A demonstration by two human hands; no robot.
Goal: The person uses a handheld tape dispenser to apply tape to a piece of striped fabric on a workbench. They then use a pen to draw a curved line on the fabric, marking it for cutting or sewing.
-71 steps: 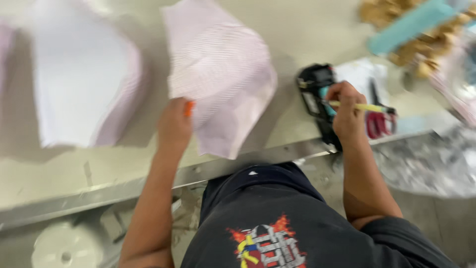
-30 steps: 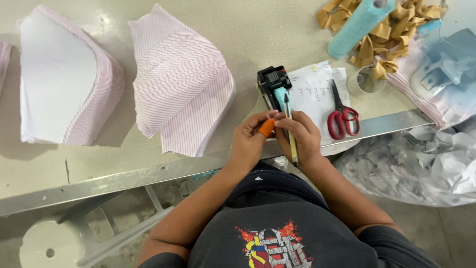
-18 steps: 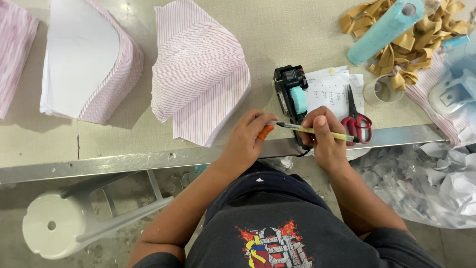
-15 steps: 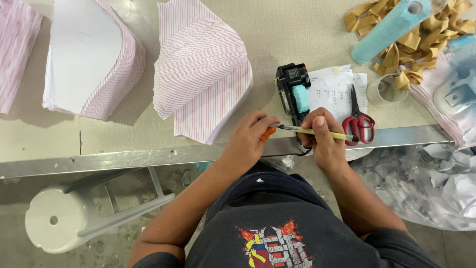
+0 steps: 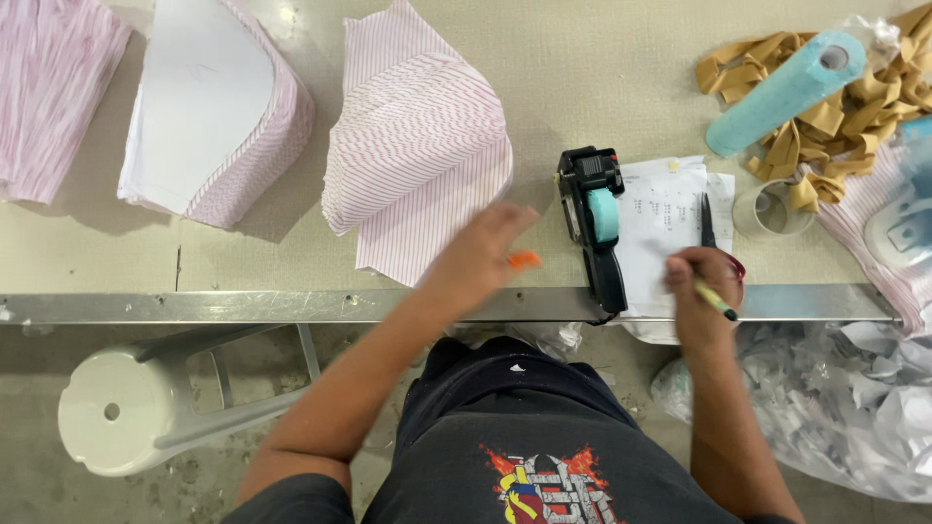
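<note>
1. The left hand [image 5: 481, 254] is blurred above the worktop's [image 5: 291, 262] near edge, beside the striped stack [image 5: 417, 160]. A small orange cap [image 5: 524, 259] sits at its fingertips; the grip is loose, and whether it truly pinches the cap cannot be told.
2. The right hand [image 5: 704, 291] rests at the near edge, its grip closed around a yellow-green pen [image 5: 715, 301].
3. A black label gun [image 5: 592, 218] with a teal roll lies between the hands, on the edge of a printed paper [image 5: 665, 209].
4. Red-handled scissors [image 5: 707, 221] lie on the paper, partly hidden by the right hand.
5. A teal tube [image 5: 786, 92] lies on tan strips [image 5: 874, 97] at the far right corner.
6. Another stack [image 5: 209, 107], topped with white, sits further left.
7. A white stool [image 5: 116, 408] stands below the edge.
</note>
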